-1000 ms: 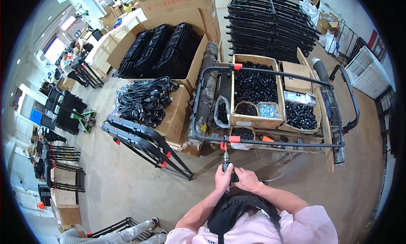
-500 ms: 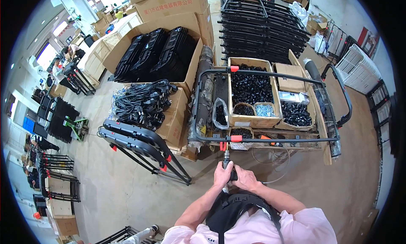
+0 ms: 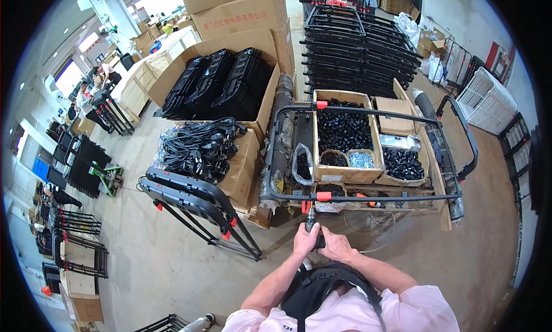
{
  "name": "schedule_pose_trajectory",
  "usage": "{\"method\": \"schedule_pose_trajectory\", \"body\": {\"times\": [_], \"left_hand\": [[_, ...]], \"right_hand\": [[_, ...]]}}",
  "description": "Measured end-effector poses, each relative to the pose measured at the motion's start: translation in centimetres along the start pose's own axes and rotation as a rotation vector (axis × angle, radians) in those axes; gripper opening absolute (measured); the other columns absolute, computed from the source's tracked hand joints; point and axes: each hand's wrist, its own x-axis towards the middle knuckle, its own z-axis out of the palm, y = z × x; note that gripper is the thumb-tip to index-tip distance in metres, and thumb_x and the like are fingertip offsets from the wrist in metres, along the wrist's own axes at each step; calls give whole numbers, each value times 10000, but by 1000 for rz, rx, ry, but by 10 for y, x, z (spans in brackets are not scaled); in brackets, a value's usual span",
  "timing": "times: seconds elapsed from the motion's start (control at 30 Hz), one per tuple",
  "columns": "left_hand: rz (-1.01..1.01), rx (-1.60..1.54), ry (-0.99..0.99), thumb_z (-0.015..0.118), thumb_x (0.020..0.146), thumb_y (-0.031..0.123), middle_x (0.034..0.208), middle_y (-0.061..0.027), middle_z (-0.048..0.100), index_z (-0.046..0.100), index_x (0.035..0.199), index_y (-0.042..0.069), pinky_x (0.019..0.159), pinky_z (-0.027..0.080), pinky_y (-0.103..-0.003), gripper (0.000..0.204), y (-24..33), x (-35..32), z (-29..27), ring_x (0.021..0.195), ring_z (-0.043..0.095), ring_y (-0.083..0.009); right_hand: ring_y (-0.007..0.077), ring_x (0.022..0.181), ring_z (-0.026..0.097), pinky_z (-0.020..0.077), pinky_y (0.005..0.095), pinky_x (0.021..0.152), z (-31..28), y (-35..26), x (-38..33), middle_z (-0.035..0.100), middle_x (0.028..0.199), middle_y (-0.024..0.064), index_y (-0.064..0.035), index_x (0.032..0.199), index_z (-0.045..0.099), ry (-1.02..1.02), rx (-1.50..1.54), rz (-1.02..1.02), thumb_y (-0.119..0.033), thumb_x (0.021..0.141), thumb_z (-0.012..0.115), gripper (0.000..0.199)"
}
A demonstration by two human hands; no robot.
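Observation:
Both my hands are closed around a dark power screwdriver point(image 3: 311, 215) with a metal collar, held upright in view below the near bar of a black tubular frame point(image 3: 397, 198). My left hand point(image 3: 304, 239) wraps its left side, and my right hand point(image 3: 336, 245) grips it from the right. The driver's tip meets a red clip point(image 3: 306, 207) under the bar; whether it sits on a screw is too small to tell. A wider red clip point(image 3: 324, 196) sits on the same bar, just right of the tip. The frame lies over the parts bench.
A box of black plastic parts point(image 3: 344, 125) stands under the frame, with a small tub of silvery screws point(image 3: 361, 160). To the left are bundled black cables point(image 3: 198, 145), folded black frames point(image 3: 187, 188) and a carton point(image 3: 267, 116) of black panels. Stacked frames point(image 3: 359, 56) rise behind.
The whole view has shifted slightly, so the scene sits a little lower in the picture. Both hands stay on the screwdriver at the near bar.

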Motion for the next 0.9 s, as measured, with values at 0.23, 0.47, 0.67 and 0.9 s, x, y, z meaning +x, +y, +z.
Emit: {"method": "schedule_pose_trajectory", "body": {"times": [0.23,0.47,0.67,0.9], "left_hand": [[-11,18,5,671,966,547,980,-205,734,645,1089,14,846,544,-459,547,6,3,-2,935,721,-335],[-8,21,-23,661,941,615,1094,-278,731,627,1159,15,920,543,-504,639,7,2,-5,1062,712,-433],[-17,27,-18,655,946,615,1095,-284,731,633,1173,11,929,541,-506,645,-3,-2,-3,1086,708,-441],[-5,12,12,673,959,562,1019,-240,728,648,1124,4,881,540,-479,582,-2,-12,-2,989,708,-379]], "right_hand": [[458,1053,705,577,530,905,-10,-5,3,701,1168,286,-20,1412,459,10,25,-15,-324,788,813,779],[455,1080,656,554,555,906,1,-2,0,564,1195,207,-28,1199,560,55,4,-143,-229,777,818,534],[441,1045,673,564,547,874,3,-6,-6,559,1155,207,-29,1158,560,73,-6,-159,-216,804,805,470],[442,1046,674,562,548,877,5,-6,-12,559,1156,208,-26,1160,554,54,3,-156,-214,806,800,471]]}}
